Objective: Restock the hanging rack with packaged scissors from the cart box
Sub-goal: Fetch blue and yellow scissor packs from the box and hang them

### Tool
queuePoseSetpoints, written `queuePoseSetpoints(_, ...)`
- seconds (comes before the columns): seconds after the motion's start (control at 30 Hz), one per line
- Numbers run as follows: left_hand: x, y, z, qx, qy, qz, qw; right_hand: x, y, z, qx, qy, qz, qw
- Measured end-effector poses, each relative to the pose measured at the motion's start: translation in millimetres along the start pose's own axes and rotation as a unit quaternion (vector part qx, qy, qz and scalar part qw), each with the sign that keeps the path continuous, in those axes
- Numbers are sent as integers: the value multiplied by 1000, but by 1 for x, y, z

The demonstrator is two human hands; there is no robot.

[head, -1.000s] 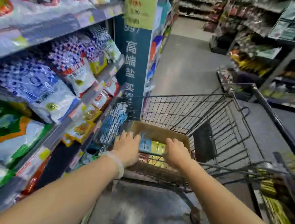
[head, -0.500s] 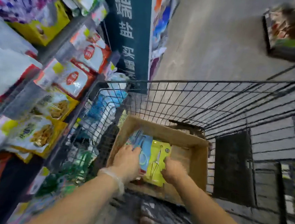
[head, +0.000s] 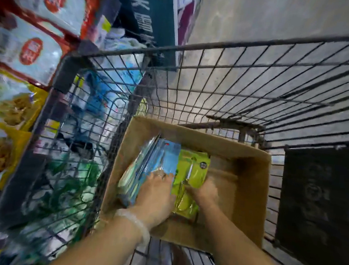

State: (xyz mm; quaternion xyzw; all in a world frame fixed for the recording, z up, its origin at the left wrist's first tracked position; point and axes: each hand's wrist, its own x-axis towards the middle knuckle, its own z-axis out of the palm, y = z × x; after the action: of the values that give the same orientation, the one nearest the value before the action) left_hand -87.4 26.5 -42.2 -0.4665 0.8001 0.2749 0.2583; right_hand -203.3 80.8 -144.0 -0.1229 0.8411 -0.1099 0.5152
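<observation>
A cardboard box (head: 247,181) stands in the wire cart (head: 216,77). Inside it a stack of blue scissors packs (head: 163,156) leans toward the box's left wall, with green scissors packs (head: 198,168) lying to its right. My left hand (head: 155,192), with a clear band at the wrist, lies on the near end of the blue stack, its fingers curled down over the edge between the blue and green packs. My right hand (head: 205,192) is on the green packs, too blurred to show its fingers. The hanging rack is out of view.
Store shelves with bagged goods (head: 26,51) run close along the cart's left side. A dark sign with white characters (head: 145,17) stands at the shelf end. Grey floor (head: 274,18) lies ahead. A black panel (head: 319,198) hangs on the cart's right wall.
My view has tipped down and closer over the box. Both hands went from the box's near rim down onto the packs, left on the blue ones, right on the green ones.
</observation>
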Motion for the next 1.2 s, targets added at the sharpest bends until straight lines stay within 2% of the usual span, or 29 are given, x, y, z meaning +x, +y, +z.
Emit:
queuePoseSetpoints(0.13,1,1,-4,-74,-17,-29,997,-4,5,-16,49,10,23,998)
queuePoseSetpoints(0.23,-3,5,-14,-153,-34,-55,986,-19,6,-36,107,-9,-14,994)
queuePoseSetpoints(0.37,-7,10,-27,-247,-29,-80,965,-43,-6,-74,179,-54,-106,977)
queuePoseSetpoints(0.43,-9,14,-30,-370,-30,-106,922,-54,-19,-86,200,-95,-147,964)
queuePoseSetpoints(0.5,-8,17,-33,-496,-8,-136,858,-62,-37,-92,222,-124,-176,951)
queuePoseSetpoints(0.57,-6,12,-34,-576,24,-162,801,-64,-49,-91,243,-122,-184,945)
queuePoseSetpoints(0.63,-6,3,-33,-617,51,-169,767,-55,-51,-85,277,-98,-153,944)
queuePoseSetpoints(0.7,-6,-13,-29,-600,73,-178,776,-35,-38,-71,237,-32,-102,966)
queuePoseSetpoints(0.73,-6,-20,-29,-584,85,-189,785,-24,-27,-62,151,-1,-73,986)
queuePoseSetpoints(0.8,-3,-37,-22,-561,89,-210,796,-11,-8,-44,-4,-8,-21,1000)
queuePoseSetpoints(0.83,-1,-41,-21,-555,82,-221,798,-6,0,-33,-32,-32,-1,999)
queuePoseSetpoints(0.9,2,-50,-15,-542,67,-214,810,0,8,-13,-17,-53,17,998)
queuePoseSetpoints(1.0,3,-51,-9,-550,76,-219,802,8,11,9,15,-18,40,999)
queuePoseSetpoints(1.1,7,-55,0,-539,74,-212,812,14,13,13,55,-3,76,996)
queuePoseSetpoints(1.2,6,-55,0,-550,89,-210,804,14,20,7,59,4,70,996)
